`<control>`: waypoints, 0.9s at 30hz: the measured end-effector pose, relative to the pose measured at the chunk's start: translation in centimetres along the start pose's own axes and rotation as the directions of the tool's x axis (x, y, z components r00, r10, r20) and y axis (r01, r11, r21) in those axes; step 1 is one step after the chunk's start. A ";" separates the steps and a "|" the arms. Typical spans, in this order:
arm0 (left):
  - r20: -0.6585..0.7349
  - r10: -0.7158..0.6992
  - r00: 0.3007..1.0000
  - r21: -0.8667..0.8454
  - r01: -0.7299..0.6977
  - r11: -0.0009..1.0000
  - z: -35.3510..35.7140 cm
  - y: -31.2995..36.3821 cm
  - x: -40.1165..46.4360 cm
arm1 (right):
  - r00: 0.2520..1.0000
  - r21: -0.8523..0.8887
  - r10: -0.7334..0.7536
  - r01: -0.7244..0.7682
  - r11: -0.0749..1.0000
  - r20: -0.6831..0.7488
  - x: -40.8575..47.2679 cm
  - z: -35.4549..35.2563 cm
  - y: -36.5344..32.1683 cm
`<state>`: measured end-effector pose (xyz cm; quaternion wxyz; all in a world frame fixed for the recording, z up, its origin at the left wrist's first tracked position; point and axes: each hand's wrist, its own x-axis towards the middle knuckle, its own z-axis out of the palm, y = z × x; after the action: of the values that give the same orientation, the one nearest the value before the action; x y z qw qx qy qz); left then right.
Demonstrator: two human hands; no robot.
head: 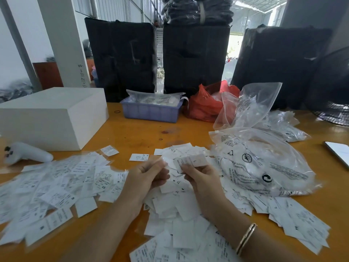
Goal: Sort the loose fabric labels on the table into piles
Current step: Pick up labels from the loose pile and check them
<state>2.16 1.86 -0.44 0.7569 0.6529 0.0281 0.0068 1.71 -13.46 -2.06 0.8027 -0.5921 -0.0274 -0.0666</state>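
Note:
White fabric labels with black print cover the orange table. A spread pile of labels lies on the left, and a bigger heap sits in the middle under my forearms. More labels trail off to the right. My right hand pinches a small stack of labels, the top one marked L. My left hand is curled beside it and pinches a blurred white label at the fingertips.
A white box stands at the back left, with a white controller in front of it. A blue tray, a red bag and clear plastic bags sit behind and right. A phone lies at the right edge.

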 end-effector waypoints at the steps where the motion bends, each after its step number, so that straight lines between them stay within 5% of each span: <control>1: -0.017 0.003 1.000 -0.005 -0.003 1.000 0.0 0.0 0.0 | 1.000 0.011 0.003 -0.004 1.000 0.015 0.0 0.0 0.1; 9: -0.009 0.002 1.000 -0.108 -0.003 0.994 0.0 -0.1 0.0 | 0.997 -0.181 0.048 -0.057 0.982 -0.054 -0.3 0.4 -0.3; 24: 0.020 0.057 0.998 -0.179 -0.053 0.983 0.1 -0.4 0.0 | 0.995 -0.046 0.077 -0.080 0.996 -0.058 -0.3 0.6 -0.4; 27: 0.011 0.070 0.997 -0.154 -0.068 0.986 0.3 -0.5 0.0 | 0.996 -0.136 0.082 -0.086 0.987 -0.036 -0.6 0.8 -0.5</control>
<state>2.17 1.51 -0.92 0.8045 0.5932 -0.0014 0.0297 1.07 -12.78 -1.38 0.7622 -0.6457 0.0144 -0.0436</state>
